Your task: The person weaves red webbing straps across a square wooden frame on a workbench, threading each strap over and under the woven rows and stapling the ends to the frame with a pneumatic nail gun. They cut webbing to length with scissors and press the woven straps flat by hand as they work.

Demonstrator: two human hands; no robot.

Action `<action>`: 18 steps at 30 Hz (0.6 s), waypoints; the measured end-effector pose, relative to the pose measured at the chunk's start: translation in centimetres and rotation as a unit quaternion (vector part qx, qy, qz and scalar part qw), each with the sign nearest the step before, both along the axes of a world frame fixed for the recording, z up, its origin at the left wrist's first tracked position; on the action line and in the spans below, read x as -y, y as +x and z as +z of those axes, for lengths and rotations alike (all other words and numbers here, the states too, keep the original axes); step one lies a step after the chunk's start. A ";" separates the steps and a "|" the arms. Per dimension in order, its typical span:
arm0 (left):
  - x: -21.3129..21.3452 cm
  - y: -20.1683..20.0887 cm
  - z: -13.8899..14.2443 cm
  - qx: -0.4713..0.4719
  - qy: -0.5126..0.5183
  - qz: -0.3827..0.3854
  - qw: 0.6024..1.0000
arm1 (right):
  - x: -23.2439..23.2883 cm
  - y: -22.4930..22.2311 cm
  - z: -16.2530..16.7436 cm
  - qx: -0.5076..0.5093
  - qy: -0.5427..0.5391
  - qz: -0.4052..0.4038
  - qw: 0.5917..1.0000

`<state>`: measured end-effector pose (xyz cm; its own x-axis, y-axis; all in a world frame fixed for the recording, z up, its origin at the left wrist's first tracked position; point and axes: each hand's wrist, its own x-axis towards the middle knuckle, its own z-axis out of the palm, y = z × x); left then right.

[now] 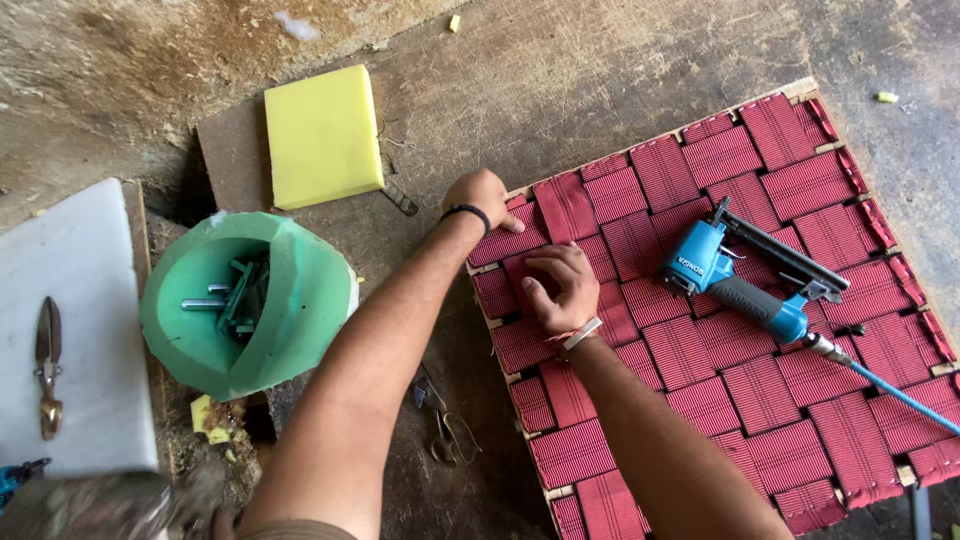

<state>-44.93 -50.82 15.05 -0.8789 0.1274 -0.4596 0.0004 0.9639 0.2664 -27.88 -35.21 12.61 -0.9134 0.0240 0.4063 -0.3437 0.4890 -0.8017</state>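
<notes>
A wooden frame (800, 92) woven with red webbing straps (760, 380) lies on the floor at the right. My left hand (485, 195) grips the frame's near corner, fingers curled over the edge; a black band circles its wrist. My right hand (562, 285) presses on a red strap close to that corner, fingers bent onto the webbing. A blue pneumatic staple gun (745, 275) lies on the webbing to the right of my right hand, its hose (900, 395) trailing off to the right. Neither hand touches the gun.
A green foam bowl (290, 300) holding metal parts sits left of my arms. A yellow foam block (320, 135) lies behind it. Scissors (450, 430) rest on the floor under my arms. A white slab (90, 330) at far left carries pliers (47, 365).
</notes>
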 end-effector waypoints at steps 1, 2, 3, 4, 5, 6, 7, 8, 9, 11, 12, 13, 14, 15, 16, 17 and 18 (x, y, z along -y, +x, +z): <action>0.5 0.2 0.1 -0.015 0.031 0.010 0.999 | 0.0 0.1 0.1 0.008 0.004 -0.005 1.000; 0.9 0.4 0.2 -0.029 0.061 0.019 0.998 | 0.0 0.1 0.2 0.016 0.009 -0.011 1.000; 1.2 0.5 0.3 -0.037 0.090 0.037 0.995 | 0.1 0.1 0.4 0.024 0.013 -0.017 0.999; 1.3 0.6 0.3 -0.045 0.118 0.055 0.990 | 0.1 0.0 0.5 0.013 0.019 -0.017 1.000; 1.4 0.6 0.4 -0.053 0.146 0.074 0.985 | 0.2 0.0 0.6 0.001 0.024 -0.015 1.000; 1.5 0.6 0.5 -0.066 0.153 0.084 0.982 | 0.2 -0.1 0.8 -0.011 0.029 -0.014 0.999; 1.4 0.6 0.5 -0.079 0.160 0.094 0.979 | 0.3 -0.2 0.9 -0.020 0.030 -0.009 0.999; 1.3 0.5 0.5 -0.090 0.167 0.103 0.976 | 0.3 -0.2 1.0 -0.028 0.030 -0.006 0.999; 1.3 0.4 0.5 -0.106 0.174 0.106 0.973 | 0.3 -0.1 1.0 -0.035 0.031 -0.003 0.999; 1.2 0.2 0.4 -0.131 0.187 0.116 0.967 | 0.3 0.3 1.2 -0.009 0.030 -0.004 1.000; 1.2 0.3 0.2 -0.141 0.217 0.114 0.959 | 0.3 0.4 1.3 0.004 0.026 -0.004 1.000; 1.4 0.4 -0.1 -0.151 0.247 0.108 0.951 | 0.3 0.4 1.4 0.027 0.012 -0.011 0.999; 1.4 0.5 -0.4 -0.163 0.281 0.102 0.940 | 0.2 0.2 1.5 0.048 0.002 -0.018 0.999; 1.4 0.7 -0.7 -0.139 0.302 0.104 0.937 | 0.0 -0.2 1.7 0.067 -0.008 -0.024 0.997; 1.6 1.1 -1.2 -0.116 0.320 0.111 0.934 | -0.3 -1.2 1.8 0.044 0.019 -0.037 0.998; 1.9 1.5 -1.7 -0.093 0.336 0.120 0.930 | -0.5 -2.7 1.8 0.022 0.043 -0.046 0.998; 2.0 1.7 -2.2 -0.111 0.345 0.114 0.925 | -0.7 -4.4 1.8 -0.001 0.067 -0.055 0.996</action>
<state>-43.22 -52.84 12.85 -0.9820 0.1236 -0.1426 -0.0528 0.5458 0.8362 -32.25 -34.54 14.45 -0.9075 0.0687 0.4144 -0.2843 0.6257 -0.7264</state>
